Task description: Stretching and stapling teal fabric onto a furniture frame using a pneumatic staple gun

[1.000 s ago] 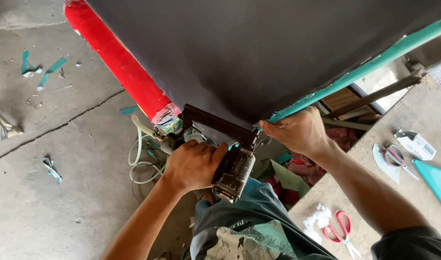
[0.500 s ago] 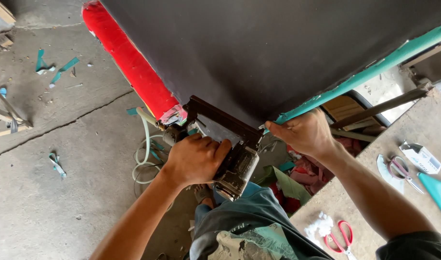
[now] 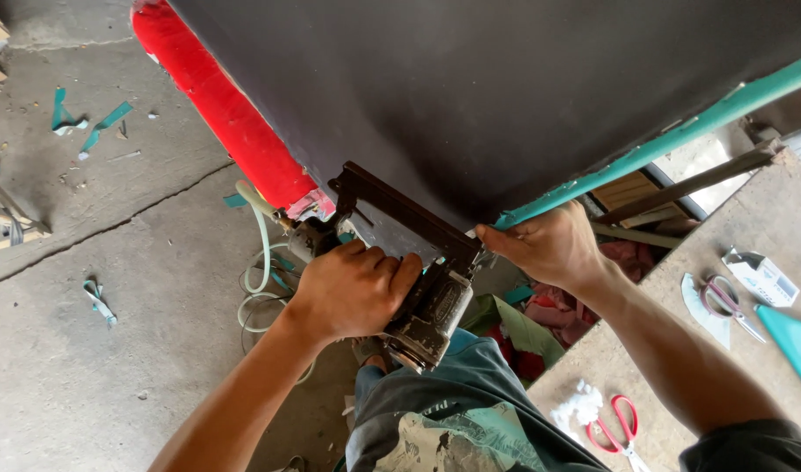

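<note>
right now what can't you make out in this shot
- Head view: the staple gun's nose is hidden behind the black panel's corner and the right hand.
- The left hand covers the gun's handle, so the trigger is unseen.
- The air hose runs out of sight behind the left arm.
- The panel is cut off by the top edge.

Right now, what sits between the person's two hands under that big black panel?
In the head view, a dark metal pneumatic staple gun lies between them: the left hand grips its body, and its long magazine reaches the right hand pinching the teal fabric edge.
</note>
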